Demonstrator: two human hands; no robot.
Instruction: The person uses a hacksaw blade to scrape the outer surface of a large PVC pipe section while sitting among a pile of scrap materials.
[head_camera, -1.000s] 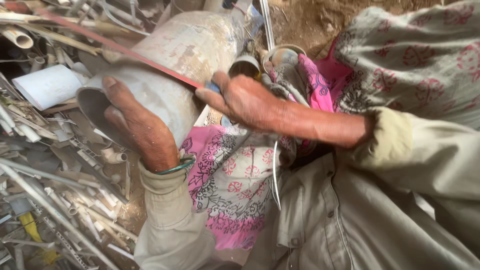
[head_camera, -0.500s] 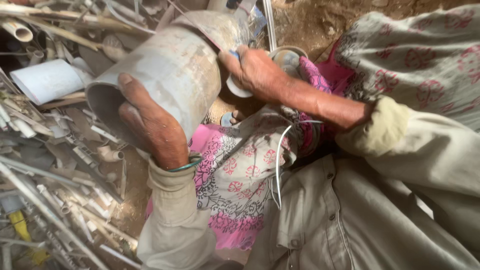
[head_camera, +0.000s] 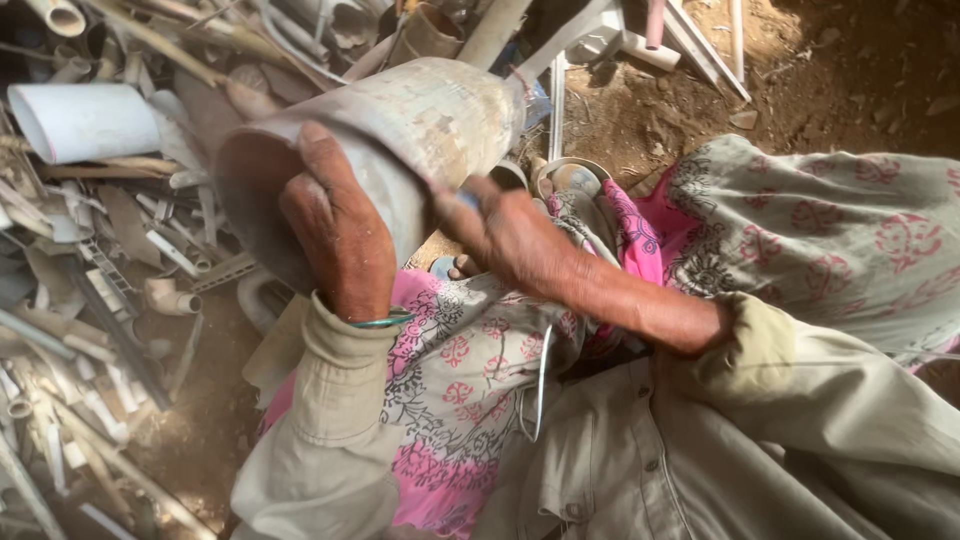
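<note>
Your left hand (head_camera: 335, 235) is closed around the open end of the big grey pipe (head_camera: 400, 140), holding it tilted above your lap. Your right hand (head_camera: 505, 235) touches its underside; its grip I cannot tell. White pipe scraps (head_camera: 85, 120) lie beside.

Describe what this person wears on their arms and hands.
Both hands, left hand and right hand, are bare. Khaki cloth sleeves: the left reaches the wrist, the right is pushed up the forearm. A thin green bangle circles the left wrist.
</note>
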